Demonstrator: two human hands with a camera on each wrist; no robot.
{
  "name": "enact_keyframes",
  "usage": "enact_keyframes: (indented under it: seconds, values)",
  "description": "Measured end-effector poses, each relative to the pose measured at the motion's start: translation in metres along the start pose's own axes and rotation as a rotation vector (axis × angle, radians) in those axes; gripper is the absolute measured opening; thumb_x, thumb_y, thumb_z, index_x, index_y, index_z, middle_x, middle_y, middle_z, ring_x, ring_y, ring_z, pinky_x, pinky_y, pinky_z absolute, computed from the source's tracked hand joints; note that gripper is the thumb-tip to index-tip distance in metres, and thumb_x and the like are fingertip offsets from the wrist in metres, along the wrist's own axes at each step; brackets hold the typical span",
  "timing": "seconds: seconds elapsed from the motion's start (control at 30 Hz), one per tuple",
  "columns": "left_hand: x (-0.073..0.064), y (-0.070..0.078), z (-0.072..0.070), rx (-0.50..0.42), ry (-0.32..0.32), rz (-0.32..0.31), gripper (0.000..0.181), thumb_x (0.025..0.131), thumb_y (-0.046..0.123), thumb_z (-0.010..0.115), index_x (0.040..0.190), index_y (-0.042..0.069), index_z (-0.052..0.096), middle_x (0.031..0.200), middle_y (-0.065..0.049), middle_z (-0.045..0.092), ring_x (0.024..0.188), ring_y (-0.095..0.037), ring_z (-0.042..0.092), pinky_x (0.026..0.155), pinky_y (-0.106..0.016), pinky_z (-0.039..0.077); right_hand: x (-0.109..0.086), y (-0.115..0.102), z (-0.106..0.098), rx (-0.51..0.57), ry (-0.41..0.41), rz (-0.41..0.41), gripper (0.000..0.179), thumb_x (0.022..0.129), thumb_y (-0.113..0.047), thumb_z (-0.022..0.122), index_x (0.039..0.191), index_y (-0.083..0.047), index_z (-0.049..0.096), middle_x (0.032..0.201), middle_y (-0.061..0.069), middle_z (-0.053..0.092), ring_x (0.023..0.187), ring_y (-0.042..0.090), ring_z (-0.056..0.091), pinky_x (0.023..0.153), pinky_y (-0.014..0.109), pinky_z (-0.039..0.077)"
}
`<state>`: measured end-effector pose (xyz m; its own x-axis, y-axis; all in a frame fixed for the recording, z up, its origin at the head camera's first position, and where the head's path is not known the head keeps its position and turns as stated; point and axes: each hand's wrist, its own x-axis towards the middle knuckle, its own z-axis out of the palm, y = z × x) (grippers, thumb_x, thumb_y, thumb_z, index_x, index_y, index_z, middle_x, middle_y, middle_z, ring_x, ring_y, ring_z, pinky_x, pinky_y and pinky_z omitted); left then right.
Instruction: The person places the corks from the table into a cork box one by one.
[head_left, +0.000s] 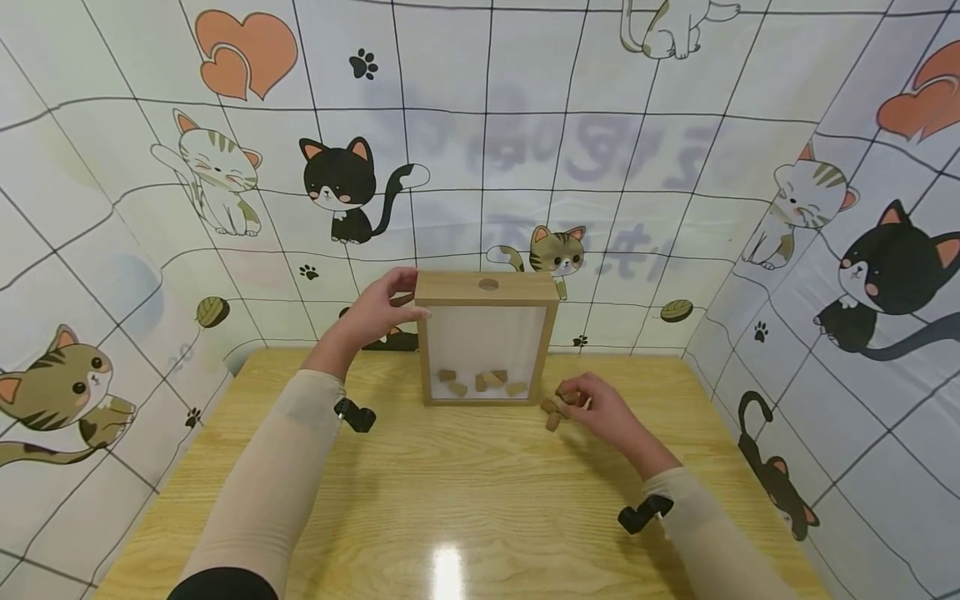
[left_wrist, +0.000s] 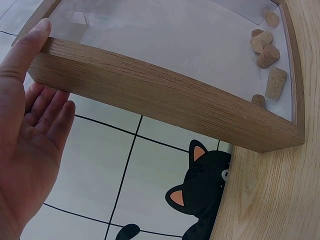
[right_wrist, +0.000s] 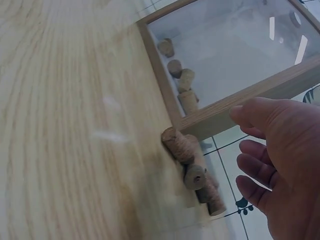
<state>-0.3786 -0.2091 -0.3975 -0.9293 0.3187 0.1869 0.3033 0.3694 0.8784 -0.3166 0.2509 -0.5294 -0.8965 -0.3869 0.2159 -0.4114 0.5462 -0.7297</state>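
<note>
A wooden shadow box (head_left: 487,289) with a clear front and a round hole in its top stands upright on the table. Several corks (left_wrist: 276,83) lie inside along its bottom. My left hand (head_left: 386,307) grips the box's upper left corner, thumb on the front edge and fingers behind the side. Beside the box's lower right corner lies a small pile of loose corks (right_wrist: 195,176). Over that pile my right hand (head_left: 600,406) reaches with loosely bent fingers. The right wrist view shows no cork between its fingers (right_wrist: 255,165).
The light wood table (head_left: 465,483) runs back to a hanging cloth (head_left: 450,150) printed with cats and grid lines, which also encloses both sides. A small black wrist camera (head_left: 355,415) sits on the left sleeve, and another camera (head_left: 645,513) on the right.
</note>
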Motion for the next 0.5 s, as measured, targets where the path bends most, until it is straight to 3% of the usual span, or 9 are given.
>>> enact_keyframes:
  seconds: [0.27, 0.5]
  values:
    - [0.000, -0.001, -0.001, -0.005, -0.003, -0.016, 0.088, 0.100, 0.029, 0.087, 0.170, 0.012, 0.037, 0.164, -0.015, 0.047, 0.159, -0.038, 0.042, 0.130, -0.053, 0.039, -0.001, 0.010, 0.013, -0.015, -0.042, -0.050, 0.025, 0.097, 0.000, 0.084, 0.121, 0.003, 0.076, 0.130, 0.022, 0.065, 0.091, 0.026, 0.062, 0.073, 0.031, 0.055]
    - [0.001, 0.001, -0.001, -0.006, 0.002, -0.021, 0.086, 0.100, 0.028, 0.087, 0.169, 0.012, 0.038, 0.163, -0.013, 0.048, 0.158, -0.037, 0.042, 0.130, -0.053, 0.040, -0.004, 0.014, 0.022, 0.004, -0.096, -0.039, 0.031, 0.097, -0.004, 0.086, 0.127, 0.000, 0.078, 0.130, 0.017, 0.065, 0.105, 0.032, 0.064, 0.083, 0.030, 0.057]
